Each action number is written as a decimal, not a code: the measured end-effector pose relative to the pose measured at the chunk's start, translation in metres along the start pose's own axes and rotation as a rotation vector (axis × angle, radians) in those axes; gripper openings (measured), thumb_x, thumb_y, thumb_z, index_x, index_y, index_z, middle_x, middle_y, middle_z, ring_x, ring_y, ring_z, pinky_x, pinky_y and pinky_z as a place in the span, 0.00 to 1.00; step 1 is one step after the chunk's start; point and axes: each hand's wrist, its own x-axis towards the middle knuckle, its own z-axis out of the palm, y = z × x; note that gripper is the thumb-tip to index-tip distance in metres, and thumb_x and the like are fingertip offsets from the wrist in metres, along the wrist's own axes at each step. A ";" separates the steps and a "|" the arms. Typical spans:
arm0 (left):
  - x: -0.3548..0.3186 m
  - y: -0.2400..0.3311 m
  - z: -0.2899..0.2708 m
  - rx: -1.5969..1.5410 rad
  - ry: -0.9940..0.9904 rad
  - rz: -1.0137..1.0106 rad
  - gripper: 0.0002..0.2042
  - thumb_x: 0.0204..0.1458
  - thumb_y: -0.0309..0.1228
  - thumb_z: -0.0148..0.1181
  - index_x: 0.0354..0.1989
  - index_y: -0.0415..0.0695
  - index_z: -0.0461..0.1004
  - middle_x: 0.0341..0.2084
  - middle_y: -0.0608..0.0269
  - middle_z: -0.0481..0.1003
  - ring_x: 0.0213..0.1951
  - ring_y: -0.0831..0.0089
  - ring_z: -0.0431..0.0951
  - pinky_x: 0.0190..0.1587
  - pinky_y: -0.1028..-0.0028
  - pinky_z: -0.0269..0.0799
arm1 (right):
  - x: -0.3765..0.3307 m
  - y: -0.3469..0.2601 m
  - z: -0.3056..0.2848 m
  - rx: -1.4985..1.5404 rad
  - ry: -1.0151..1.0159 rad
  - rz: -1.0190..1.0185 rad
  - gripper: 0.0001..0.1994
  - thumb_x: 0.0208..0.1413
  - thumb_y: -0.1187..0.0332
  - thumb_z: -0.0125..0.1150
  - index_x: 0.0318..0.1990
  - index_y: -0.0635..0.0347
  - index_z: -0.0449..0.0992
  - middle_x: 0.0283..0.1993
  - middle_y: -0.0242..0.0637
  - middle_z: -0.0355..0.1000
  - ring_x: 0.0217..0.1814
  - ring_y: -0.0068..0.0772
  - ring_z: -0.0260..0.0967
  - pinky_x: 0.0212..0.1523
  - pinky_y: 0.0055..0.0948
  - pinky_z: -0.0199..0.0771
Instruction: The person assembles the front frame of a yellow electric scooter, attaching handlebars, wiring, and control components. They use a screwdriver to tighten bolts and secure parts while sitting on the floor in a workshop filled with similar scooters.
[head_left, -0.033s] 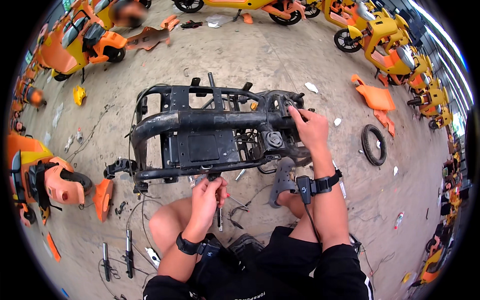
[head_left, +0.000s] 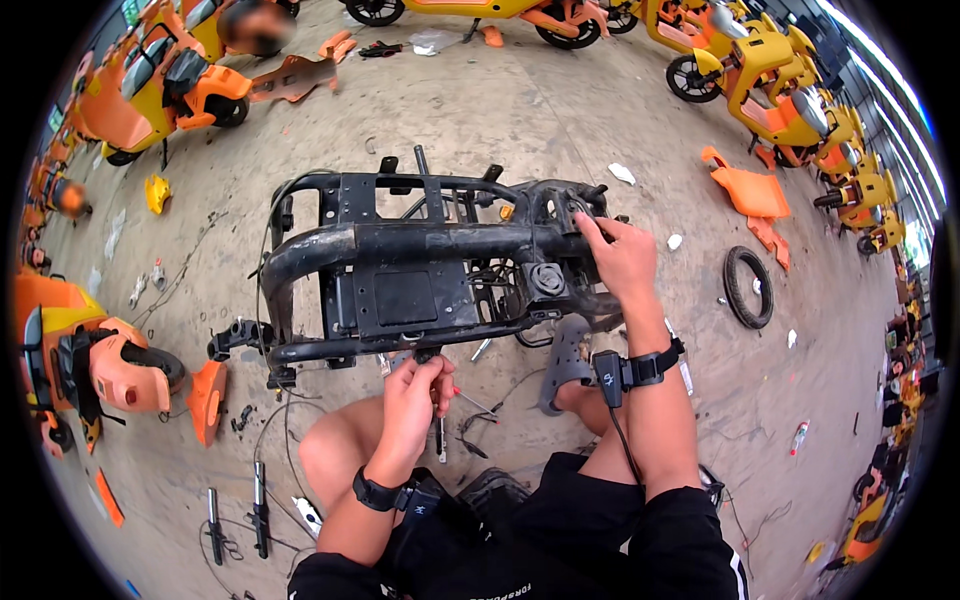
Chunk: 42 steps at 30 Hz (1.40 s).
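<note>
A black scooter frame [head_left: 420, 241] rests on the floor [head_left: 560, 130]. The left hand [head_left: 408, 390] pinches a black bracket [head_left: 427, 354] under its near rail [head_left: 370, 346]; the right hand [head_left: 624, 262] bends against its right end, grip unclear. Uneven pressure could tip the frame onto the grey clog [head_left: 566, 368].

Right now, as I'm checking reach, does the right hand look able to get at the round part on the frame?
Probably yes: the right hand is at the same end of the frame, and nothing seems to cover the round part. The hand would need to leave the spot it touches.
</note>
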 end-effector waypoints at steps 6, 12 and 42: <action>-0.001 -0.002 -0.004 -0.043 -0.020 -0.001 0.10 0.60 0.32 0.50 0.32 0.39 0.72 0.18 0.67 0.69 0.18 0.81 0.65 0.20 0.80 0.59 | 0.000 -0.001 -0.001 0.037 -0.008 -0.062 0.19 0.51 0.52 0.65 0.27 0.63 0.80 0.19 0.49 0.70 0.20 0.47 0.67 0.23 0.36 0.64; 0.003 -0.008 -0.007 -0.033 -0.072 0.015 0.07 0.58 0.30 0.51 0.37 0.39 0.70 0.21 0.64 0.71 0.21 0.78 0.69 0.21 0.79 0.61 | -0.002 -0.009 -0.005 0.057 -0.034 -0.014 0.19 0.52 0.52 0.63 0.26 0.61 0.80 0.20 0.49 0.70 0.23 0.50 0.70 0.26 0.37 0.67; 0.018 -0.022 0.015 -0.189 0.260 0.448 0.09 0.53 0.31 0.65 0.38 0.42 0.74 0.32 0.66 0.77 0.31 0.80 0.74 0.33 0.78 0.66 | -0.004 -0.008 -0.001 0.029 -0.042 -0.122 0.18 0.56 0.54 0.60 0.23 0.58 0.79 0.17 0.44 0.69 0.19 0.46 0.69 0.21 0.38 0.65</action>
